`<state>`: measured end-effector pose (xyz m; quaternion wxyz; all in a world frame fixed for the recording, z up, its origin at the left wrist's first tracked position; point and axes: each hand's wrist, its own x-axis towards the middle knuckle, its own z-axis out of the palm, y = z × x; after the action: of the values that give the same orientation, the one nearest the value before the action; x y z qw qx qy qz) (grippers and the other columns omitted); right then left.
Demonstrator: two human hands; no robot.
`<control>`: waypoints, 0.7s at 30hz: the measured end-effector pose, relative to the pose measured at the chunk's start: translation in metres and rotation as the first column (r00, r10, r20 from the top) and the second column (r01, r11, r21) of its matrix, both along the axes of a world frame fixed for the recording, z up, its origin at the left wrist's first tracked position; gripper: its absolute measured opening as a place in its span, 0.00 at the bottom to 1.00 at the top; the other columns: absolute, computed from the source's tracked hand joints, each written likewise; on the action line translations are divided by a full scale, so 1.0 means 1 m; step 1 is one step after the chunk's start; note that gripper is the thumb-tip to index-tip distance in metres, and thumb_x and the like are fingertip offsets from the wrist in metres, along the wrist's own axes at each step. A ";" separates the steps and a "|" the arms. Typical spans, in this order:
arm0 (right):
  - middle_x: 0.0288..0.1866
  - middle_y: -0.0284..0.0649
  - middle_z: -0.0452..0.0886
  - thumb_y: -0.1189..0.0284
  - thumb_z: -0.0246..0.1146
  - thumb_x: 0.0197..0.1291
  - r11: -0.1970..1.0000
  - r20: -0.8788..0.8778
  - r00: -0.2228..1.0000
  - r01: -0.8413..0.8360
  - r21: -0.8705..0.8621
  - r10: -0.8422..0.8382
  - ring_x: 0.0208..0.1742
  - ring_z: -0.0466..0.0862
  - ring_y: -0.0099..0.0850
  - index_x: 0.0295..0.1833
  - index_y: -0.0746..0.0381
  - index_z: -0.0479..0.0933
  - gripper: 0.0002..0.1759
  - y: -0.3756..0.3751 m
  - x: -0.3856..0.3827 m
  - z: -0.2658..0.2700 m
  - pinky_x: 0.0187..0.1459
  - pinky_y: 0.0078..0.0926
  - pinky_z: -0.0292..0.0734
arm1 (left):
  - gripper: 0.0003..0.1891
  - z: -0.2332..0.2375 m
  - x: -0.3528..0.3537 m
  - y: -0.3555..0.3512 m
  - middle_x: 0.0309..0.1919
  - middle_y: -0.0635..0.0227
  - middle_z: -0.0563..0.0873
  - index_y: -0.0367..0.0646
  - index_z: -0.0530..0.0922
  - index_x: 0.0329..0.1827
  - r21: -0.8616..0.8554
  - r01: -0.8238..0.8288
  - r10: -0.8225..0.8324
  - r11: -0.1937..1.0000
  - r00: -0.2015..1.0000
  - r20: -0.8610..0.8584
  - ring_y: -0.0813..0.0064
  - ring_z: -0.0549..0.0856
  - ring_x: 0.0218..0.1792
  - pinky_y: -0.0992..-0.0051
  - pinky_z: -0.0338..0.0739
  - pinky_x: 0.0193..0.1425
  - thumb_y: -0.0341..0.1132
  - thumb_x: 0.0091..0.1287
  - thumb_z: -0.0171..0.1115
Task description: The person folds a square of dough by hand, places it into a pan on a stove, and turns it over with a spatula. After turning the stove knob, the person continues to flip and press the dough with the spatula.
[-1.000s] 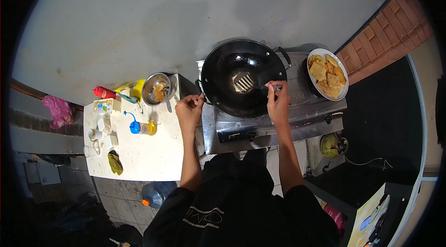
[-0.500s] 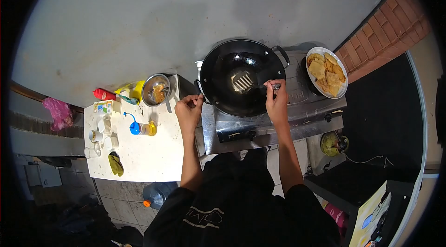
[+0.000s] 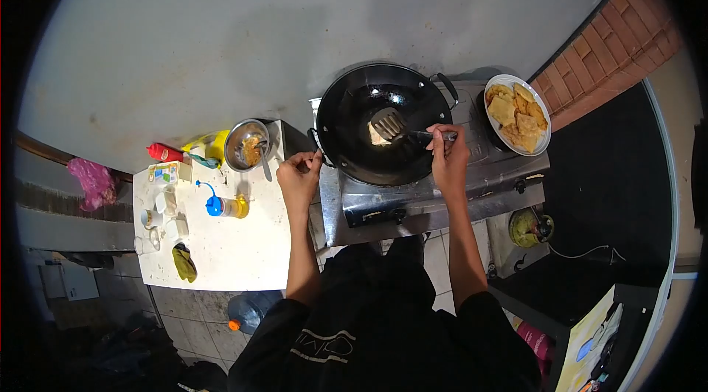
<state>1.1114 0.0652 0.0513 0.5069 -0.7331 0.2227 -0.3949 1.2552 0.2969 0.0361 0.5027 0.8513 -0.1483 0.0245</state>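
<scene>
A black wok (image 3: 354,160) sits on the left side of a steel gas stove (image 3: 435,204). My left hand (image 3: 300,174) is closed at the wok's left handle, fingers pinched on it. In my right hand (image 3: 448,152) is the dark handle of a slotted spatula (image 3: 389,125), its head tilted inside the wok. Under and beside the spatula head lies a small pale piece of food (image 3: 377,135). An oval white plate (image 3: 546,143) with several golden fried pieces (image 3: 521,118) rests at the stove's right side.
On the white table (image 3: 251,252) at the left are a metal bowl (image 3: 234,132) with batter and a spoon, a blue-capped bottle (image 3: 225,206), a red bottle (image 3: 164,152) and small containers (image 3: 175,230). A green gas cylinder (image 3: 522,230) stands below the stove's right.
My right hand has moved slightly right with the spatula, whose head is now tilted differently. More of the pale food shows. My left hand has stayed at the handle.
</scene>
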 end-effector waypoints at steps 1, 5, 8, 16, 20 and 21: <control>0.41 0.44 0.83 0.73 0.56 0.70 1.000 -0.032 0.999 -0.005 -0.004 0.005 0.31 0.82 0.28 0.47 0.68 0.69 0.08 0.000 0.000 -0.001 0.34 0.26 0.78 | 0.12 0.000 0.000 0.000 0.18 0.65 0.83 0.32 0.85 0.33 -0.021 0.002 -0.002 1.000 1.000 -0.019 0.82 0.78 0.19 0.79 0.72 0.26 0.35 0.59 0.71; 0.40 0.45 0.83 0.73 0.55 0.70 0.999 -0.105 0.994 -0.036 -0.012 0.035 0.33 0.83 0.30 0.47 0.68 0.69 0.08 0.003 0.000 -0.011 0.35 0.26 0.78 | 0.12 0.007 -0.001 0.000 0.18 0.65 0.83 0.32 0.85 0.33 0.033 0.000 0.000 0.999 1.000 -0.002 0.82 0.79 0.20 0.79 0.72 0.27 0.36 0.59 0.71; 0.42 0.42 0.82 0.75 0.55 0.70 0.997 -0.048 0.998 -0.036 -0.069 0.033 0.30 0.78 0.20 0.46 0.67 0.68 0.06 0.006 0.003 -0.017 0.32 0.18 0.73 | 0.12 0.008 -0.003 0.000 0.17 0.65 0.83 0.32 0.85 0.33 0.013 -0.002 0.002 1.000 1.000 -0.005 0.83 0.78 0.19 0.80 0.72 0.26 0.36 0.59 0.71; 0.42 0.41 0.81 0.76 0.54 0.70 0.997 -0.046 0.998 -0.050 -0.060 0.047 0.30 0.78 0.21 0.46 0.67 0.67 0.06 0.006 0.002 -0.019 0.33 0.19 0.74 | 0.12 0.005 -0.002 0.000 0.17 0.67 0.82 0.32 0.85 0.33 0.000 0.001 -0.001 1.000 1.000 0.003 0.83 0.77 0.18 0.80 0.71 0.25 0.36 0.59 0.71; 0.38 0.43 0.82 0.75 0.55 0.70 0.996 -0.062 0.996 -0.069 -0.054 0.066 0.31 0.81 0.28 0.47 0.66 0.68 0.06 0.004 0.000 -0.009 0.32 0.26 0.75 | 0.12 0.005 -0.002 -0.001 0.17 0.67 0.82 0.32 0.85 0.33 0.013 -0.006 0.005 1.000 1.000 0.016 0.83 0.77 0.18 0.80 0.71 0.25 0.36 0.60 0.71; 0.38 0.43 0.82 0.75 0.55 0.70 0.996 -0.061 0.996 -0.068 -0.054 0.065 0.31 0.81 0.28 0.47 0.66 0.68 0.06 0.002 0.000 -0.005 0.32 0.26 0.75 | 0.12 0.005 -0.002 0.000 0.17 0.67 0.82 0.32 0.85 0.33 0.009 -0.001 0.001 1.000 1.000 0.017 0.83 0.77 0.18 0.80 0.71 0.25 0.36 0.60 0.71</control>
<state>1.1113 0.0672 0.0461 0.4923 -0.7654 0.2017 -0.3621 1.2529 0.2965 0.0411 0.4976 0.8533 -0.1523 0.0313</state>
